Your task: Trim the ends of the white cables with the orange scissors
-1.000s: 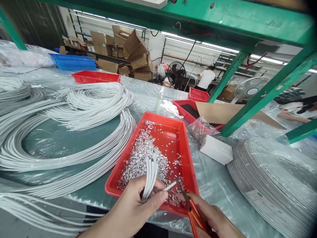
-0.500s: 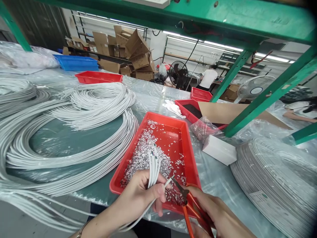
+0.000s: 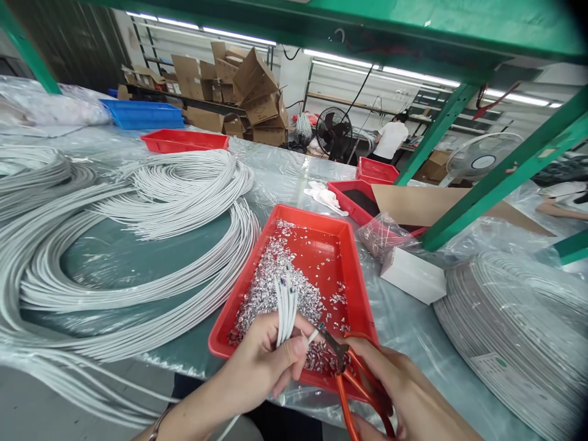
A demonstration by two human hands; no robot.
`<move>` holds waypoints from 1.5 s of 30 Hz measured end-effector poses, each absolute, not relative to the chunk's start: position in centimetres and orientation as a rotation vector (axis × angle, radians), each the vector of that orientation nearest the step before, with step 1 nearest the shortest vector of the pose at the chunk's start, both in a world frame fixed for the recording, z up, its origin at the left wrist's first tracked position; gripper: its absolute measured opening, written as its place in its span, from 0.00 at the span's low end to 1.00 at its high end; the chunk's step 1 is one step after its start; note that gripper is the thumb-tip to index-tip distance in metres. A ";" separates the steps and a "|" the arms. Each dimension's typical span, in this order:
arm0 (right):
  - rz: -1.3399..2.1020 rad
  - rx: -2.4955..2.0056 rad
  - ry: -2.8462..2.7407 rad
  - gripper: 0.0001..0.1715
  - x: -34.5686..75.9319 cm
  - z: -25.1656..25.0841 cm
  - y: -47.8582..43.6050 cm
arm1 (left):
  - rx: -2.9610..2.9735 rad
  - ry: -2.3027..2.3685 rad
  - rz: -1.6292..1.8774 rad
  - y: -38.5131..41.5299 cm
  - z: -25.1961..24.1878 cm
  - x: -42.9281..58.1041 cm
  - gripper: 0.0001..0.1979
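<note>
Head view: left hand (image 3: 261, 364) fist-closed round bunch of white cables (image 3: 285, 309), ends up, over near end of red tray (image 3: 337, 229). Right hand (image 3: 404, 392) clasps orange-handled snips (image 3: 342, 367), tips at one cable end, just right of bunch.

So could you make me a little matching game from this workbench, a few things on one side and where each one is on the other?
Things:
1. bundle of white cables
2. orange-handled cutters
3. silver scraps
4. white box

Places:
A. lying in the red tray
B. on the plastic sheet, right of the red tray
C. gripped in the left hand
D. held in the right hand

Pairs: 1-C, 2-D, 3-A, 4-B
</note>
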State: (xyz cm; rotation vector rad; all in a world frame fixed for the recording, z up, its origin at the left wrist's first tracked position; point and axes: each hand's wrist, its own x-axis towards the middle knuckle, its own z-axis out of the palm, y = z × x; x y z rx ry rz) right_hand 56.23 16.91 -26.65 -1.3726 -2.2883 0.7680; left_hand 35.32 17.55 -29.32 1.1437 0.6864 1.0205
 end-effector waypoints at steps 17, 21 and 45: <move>0.583 -1.211 -2.155 0.41 56.5 -28.9 17.6 | 0.978 0.579 1.078 18.2 -29.0 34.8 0.09; 0.701 -1.185 -2.278 0.46 55.9 -28.9 17.2 | 0.975 0.580 1.059 18.3 -28.9 34.8 0.09; 1.644 -0.751 -1.420 0.24 54.1 -27.6 17.7 | 1.177 0.656 0.989 17.5 -29.3 35.0 0.15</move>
